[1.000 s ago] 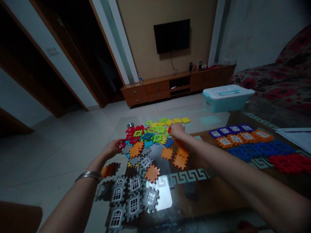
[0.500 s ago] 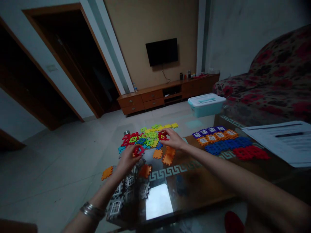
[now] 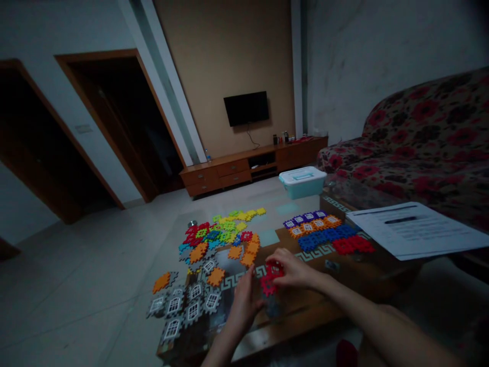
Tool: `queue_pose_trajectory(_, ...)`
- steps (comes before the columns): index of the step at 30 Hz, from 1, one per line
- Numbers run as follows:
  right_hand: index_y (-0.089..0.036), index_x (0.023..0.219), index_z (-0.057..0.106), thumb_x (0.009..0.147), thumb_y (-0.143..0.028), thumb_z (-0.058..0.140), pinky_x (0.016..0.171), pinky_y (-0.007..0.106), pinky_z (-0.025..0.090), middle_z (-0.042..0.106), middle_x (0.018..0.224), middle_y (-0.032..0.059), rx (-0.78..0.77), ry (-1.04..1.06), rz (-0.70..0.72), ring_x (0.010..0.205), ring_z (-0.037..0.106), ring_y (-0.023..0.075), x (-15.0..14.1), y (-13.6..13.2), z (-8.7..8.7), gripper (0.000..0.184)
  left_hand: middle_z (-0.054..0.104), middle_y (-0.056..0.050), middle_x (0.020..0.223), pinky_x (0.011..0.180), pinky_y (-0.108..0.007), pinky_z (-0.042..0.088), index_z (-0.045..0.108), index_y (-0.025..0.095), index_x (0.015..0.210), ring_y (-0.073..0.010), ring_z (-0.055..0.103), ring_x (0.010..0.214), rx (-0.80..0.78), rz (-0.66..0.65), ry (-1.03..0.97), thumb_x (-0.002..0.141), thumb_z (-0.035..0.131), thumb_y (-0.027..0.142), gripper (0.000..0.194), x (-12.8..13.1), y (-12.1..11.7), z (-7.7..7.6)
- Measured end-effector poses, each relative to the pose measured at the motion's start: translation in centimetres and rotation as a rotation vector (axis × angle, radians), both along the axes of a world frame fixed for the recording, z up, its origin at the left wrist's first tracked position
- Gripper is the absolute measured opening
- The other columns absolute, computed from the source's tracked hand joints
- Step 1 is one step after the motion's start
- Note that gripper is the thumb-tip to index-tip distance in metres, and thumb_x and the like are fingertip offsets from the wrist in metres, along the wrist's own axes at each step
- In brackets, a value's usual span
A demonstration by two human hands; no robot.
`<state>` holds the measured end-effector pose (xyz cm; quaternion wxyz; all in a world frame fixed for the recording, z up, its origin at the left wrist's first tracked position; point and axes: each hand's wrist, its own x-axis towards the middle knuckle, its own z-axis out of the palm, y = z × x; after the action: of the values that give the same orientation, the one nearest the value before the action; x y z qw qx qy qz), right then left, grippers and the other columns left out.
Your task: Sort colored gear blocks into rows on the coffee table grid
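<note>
Over the near part of the glass table point(image 3: 301, 306), my right hand point(image 3: 292, 270) is closed on red interlocking tiles point(image 3: 269, 285), gripping their upper right side. My left hand point(image 3: 243, 302) is just left of them, thumb and fingers apart, with nothing visible between them. Beyond it lie joined orange tiles point(image 3: 250, 253) and a single orange tile point(image 3: 235, 252). Grey tiles with white windows point(image 3: 193, 311) spread along the left edge. A mixed pile of red, green, blue and yellow tiles point(image 3: 227, 225) covers the far left part.
Rows of purple, orange, blue point(image 3: 324, 238) and red tiles point(image 3: 353, 244) lie on the right. Printed sheets with a dark pen point(image 3: 400, 220) rest farther right. A lidded turquoise box point(image 3: 303, 186) stands beyond the table, near a flowered sofa point(image 3: 412, 132).
Both hands have come from the far tile pile back toward me and to the right. Red tiles came with the right hand; the left hand no longer holds a red tile. The view has shifted too.
</note>
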<state>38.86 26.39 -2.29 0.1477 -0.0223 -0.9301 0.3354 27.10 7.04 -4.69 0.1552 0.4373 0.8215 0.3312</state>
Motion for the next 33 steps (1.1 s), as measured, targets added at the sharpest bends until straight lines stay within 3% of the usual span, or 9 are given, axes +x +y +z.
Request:
queue_pose_trajectory(3,-0.021,0.110,0.065,0.070,-0.028,0.079,0.088,0.036,0.045,0.061,0.108,0.0072,0.128,-0.093,0.094,0.103,0.055,0.0252,-0.9,-1.3,0.0,0.043,0.049,-0.014,0.147,0.116,-0.047,0.034,0.045,0.019,0.142,-0.0292,0.047,0.134,-0.018,0.004,-0.033,0.057,0.070,0.006,0.090,-0.3,-0.8,0.4)
queue_pose_trajectory(7,-0.018,0.097,0.066,0.073,-0.029,0.075,0.080,0.034,0.044,0.061,0.101,0.0079,0.288,-0.219,0.142,0.095,0.055,0.0249,-2.0,-2.6,0.4,0.028,0.052,-0.014,0.144,0.118,-0.046,0.030,0.051,0.018,0.138,-0.0284,0.044,0.137,-0.093,-0.037,0.038,0.060,0.066,0.008,0.080,0.0,-1.0,1.1)
queue_pose_trajectory(12,-0.017,0.100,0.063,0.067,-0.031,0.079,0.076,0.032,0.042,0.060,0.102,0.0093,0.374,-0.272,0.154,0.094,0.054,0.0258,-1.7,-2.3,1.1,0.039,0.054,-0.015,0.142,0.116,-0.044,0.033,0.054,0.017,0.135,-0.0283,0.047,0.135,-0.181,-0.076,0.128,0.064,0.063,0.010,0.072,-0.1,-0.8,1.2)
queue_pose_trajectory(16,-0.018,0.100,0.062,0.069,-0.029,0.077,0.079,0.034,0.041,0.060,0.104,0.0099,0.419,-0.323,0.018,0.095,0.054,0.0264,0.6,0.3,0.9,0.037,0.052,-0.016,0.143,0.115,-0.044,0.034,0.050,0.015,0.140,-0.0275,0.045,0.136,-0.206,-0.084,0.179,0.068,0.058,0.011,0.073,-0.1,-1.0,0.6)
queue_pose_trajectory(21,-0.020,0.100,0.062,0.066,-0.023,0.075,0.083,0.036,0.038,0.062,0.106,0.0095,0.435,-0.385,-0.180,0.098,0.054,0.0275,5.0,5.6,0.1,0.037,0.052,-0.014,0.144,0.113,-0.045,0.035,0.047,0.018,0.143,-0.0276,0.044,0.136,-0.207,-0.120,0.228,0.074,0.053,0.017,0.069,0.0,-1.3,0.3)
queue_pose_trajectory(27,-0.022,0.101,0.064,0.067,-0.020,0.068,0.082,0.035,0.037,0.063,0.106,0.0089,0.382,-0.397,-0.230,0.099,0.054,0.0276,8.6,10.0,-0.1,0.033,0.053,-0.012,0.143,0.111,-0.044,0.035,0.049,0.020,0.140,-0.0272,0.045,0.134,-0.239,-0.149,0.258,0.074,0.050,0.019,0.066,0.6,-1.3,0.9)
queue_pose_trajectory(33,-0.023,0.104,0.067,0.067,-0.018,0.069,0.082,0.035,0.039,0.064,0.107,0.0081,0.359,-0.426,-0.243,0.101,0.055,0.0274,8.8,11.5,0.5,0.038,0.053,-0.010,0.143,0.107,-0.044,0.036,0.055,0.024,0.135,-0.0274,0.044,0.134,-0.299,-0.160,0.303,0.074,0.049,0.017,0.062,0.9,-1.2,1.3)
